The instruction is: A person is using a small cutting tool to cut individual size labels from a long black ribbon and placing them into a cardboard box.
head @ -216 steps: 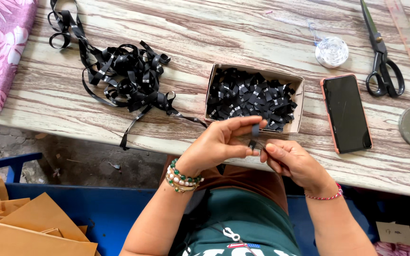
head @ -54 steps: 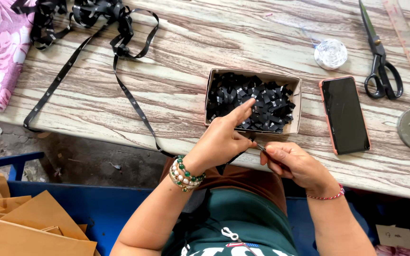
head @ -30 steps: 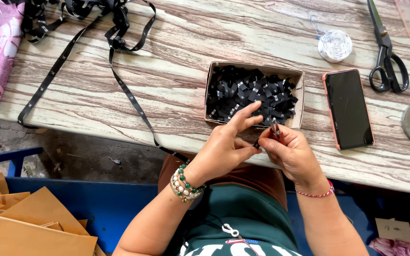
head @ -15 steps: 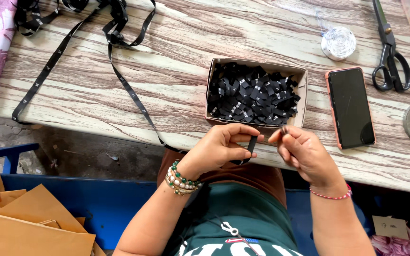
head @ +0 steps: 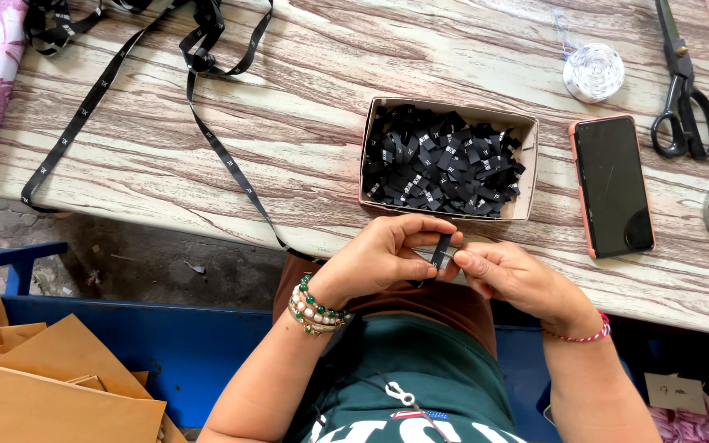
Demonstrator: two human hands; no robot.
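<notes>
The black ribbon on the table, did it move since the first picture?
Yes. The black ribbon was bunched in a pile just left of the cardboard box; now it lies stretched out in long strands, with the tangle at the table's far left edge.

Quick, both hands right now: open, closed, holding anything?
Left hand: closed, pinching a short piece of black woven ribbon.
Right hand: closed, fingertips on the same ribbon piece.

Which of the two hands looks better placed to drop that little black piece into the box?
Probably the left hand: it grips the black label piece, and sits just below the cardboard box. The right hand only touches its edge.
</notes>
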